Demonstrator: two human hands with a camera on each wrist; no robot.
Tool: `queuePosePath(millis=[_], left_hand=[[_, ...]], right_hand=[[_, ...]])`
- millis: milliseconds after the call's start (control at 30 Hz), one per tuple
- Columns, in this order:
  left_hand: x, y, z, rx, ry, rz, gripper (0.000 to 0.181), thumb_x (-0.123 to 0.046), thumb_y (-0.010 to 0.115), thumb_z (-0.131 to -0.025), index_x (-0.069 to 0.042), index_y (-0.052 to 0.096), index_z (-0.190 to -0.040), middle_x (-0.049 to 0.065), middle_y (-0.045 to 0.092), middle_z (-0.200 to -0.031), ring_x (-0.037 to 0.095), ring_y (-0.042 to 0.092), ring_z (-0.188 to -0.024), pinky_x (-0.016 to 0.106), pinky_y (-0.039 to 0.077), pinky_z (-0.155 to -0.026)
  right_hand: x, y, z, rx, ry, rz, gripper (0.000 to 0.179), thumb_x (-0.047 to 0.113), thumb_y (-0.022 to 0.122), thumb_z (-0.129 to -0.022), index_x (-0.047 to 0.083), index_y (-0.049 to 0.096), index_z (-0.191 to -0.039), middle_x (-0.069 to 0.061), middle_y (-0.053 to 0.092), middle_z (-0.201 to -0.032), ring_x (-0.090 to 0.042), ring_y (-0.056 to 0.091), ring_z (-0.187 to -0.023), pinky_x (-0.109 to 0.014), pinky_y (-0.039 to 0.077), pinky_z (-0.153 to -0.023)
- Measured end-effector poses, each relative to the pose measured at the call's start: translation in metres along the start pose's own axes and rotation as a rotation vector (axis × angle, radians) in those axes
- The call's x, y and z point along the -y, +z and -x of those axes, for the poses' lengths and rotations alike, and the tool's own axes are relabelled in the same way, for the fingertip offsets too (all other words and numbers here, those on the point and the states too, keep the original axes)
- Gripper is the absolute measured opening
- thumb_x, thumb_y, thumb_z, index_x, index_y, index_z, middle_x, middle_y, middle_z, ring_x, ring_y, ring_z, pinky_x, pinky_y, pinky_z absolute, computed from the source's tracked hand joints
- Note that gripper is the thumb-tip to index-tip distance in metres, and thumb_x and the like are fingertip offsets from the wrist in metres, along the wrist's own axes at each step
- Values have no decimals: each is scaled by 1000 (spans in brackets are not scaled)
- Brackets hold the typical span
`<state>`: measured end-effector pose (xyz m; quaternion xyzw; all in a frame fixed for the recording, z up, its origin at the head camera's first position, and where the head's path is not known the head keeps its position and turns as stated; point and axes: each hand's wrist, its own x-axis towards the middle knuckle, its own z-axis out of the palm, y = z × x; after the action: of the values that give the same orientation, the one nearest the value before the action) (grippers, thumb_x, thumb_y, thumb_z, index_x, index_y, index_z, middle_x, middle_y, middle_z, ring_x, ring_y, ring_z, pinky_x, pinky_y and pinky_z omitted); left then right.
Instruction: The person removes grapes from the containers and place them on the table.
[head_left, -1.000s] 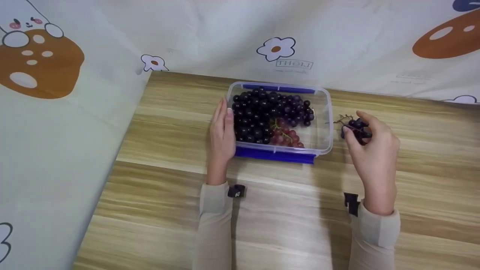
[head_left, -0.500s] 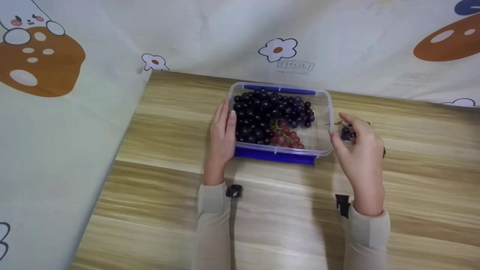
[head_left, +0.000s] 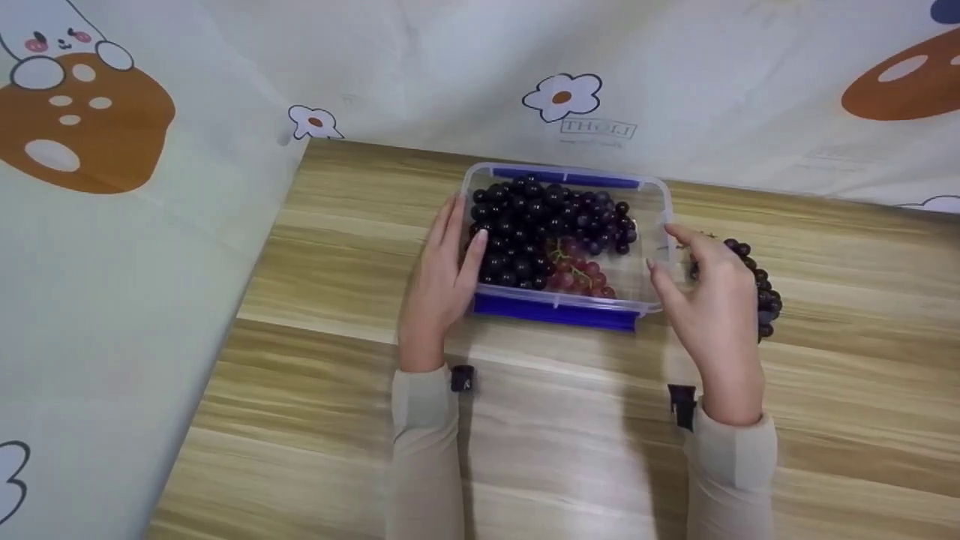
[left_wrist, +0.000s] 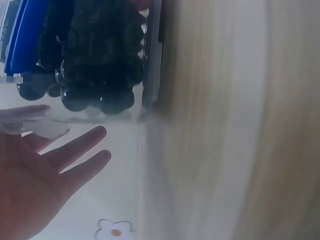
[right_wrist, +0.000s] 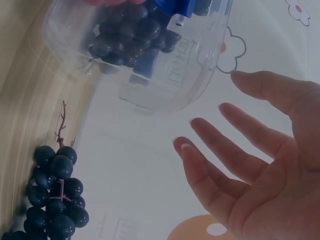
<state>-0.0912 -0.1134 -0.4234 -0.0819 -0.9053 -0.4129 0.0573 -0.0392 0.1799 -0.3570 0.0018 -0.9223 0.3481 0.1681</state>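
Observation:
A clear plastic box (head_left: 651, 225) with blue side clips sits on the wooden table. Dark grapes (head_left: 517, 232) fill its left side, and a small bunch of red grapes (head_left: 579, 274) lies near the front wall. My left hand (head_left: 440, 281) is at the box's left end, thumb over the rim. In the left wrist view, its fingers (left_wrist: 82, 167) are straight and spread beside the wall. My right hand (head_left: 712, 307) has thumb and index finger extended at the right rim, holding nothing. Behind that hand, another dark grape bunch (right_wrist: 57, 195) lies on the table.
The wooden tabletop (head_left: 562, 420) extends in front of the box and to both sides. A pale printed cloth (head_left: 420, 82) with flowers and mushrooms hangs close behind the box and covers the left side. Black mounts (head_left: 681, 405) sit at both wrists.
My right hand has let go of the dark grape bunch outside the box and moved left to the right rim. The left thumb has moved in over the left rim.

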Motion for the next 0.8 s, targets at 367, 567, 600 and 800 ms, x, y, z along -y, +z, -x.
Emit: queuePosePath(millis=[367,567,600,800], left_hand=[[-3,-3,0,38,13,-118,70,-45,41,-113,-7,20,-169,18,24,-174,42,35,-154,53,30,-129],[-4,-4,2,23,23,-63,68,-39,42,-114,-4,22,-168,21,27,-172,41,32,-156,52,28,-130],[-4,-4,2,23,23,-58,68,-39,41,-114,-4,21,-168,21,26,-172,41,32,-156,51,27,-130],[-5,-5,2,29,31,-40,68,-39,40,-114,-3,21,-168,21,23,-173,40,27,-158,50,23,-131]], right_hand=[[5,6,-13,50,-4,12,41,5,76,-94,-3,69,-134,-28,71,-128,-47,68,-102,-59,55,-88],[4,14,-28,132,-36,15,45,4,76,-94,-4,66,-137,-33,70,-125,-49,67,-97,-62,56,-89],[5,15,-30,151,-38,14,45,3,76,-94,-5,66,-137,-32,69,-127,-50,67,-101,-62,56,-93],[5,23,-39,248,-26,25,52,1,77,-92,-7,61,-141,-32,60,-143,-54,56,-133,-64,42,-118]])
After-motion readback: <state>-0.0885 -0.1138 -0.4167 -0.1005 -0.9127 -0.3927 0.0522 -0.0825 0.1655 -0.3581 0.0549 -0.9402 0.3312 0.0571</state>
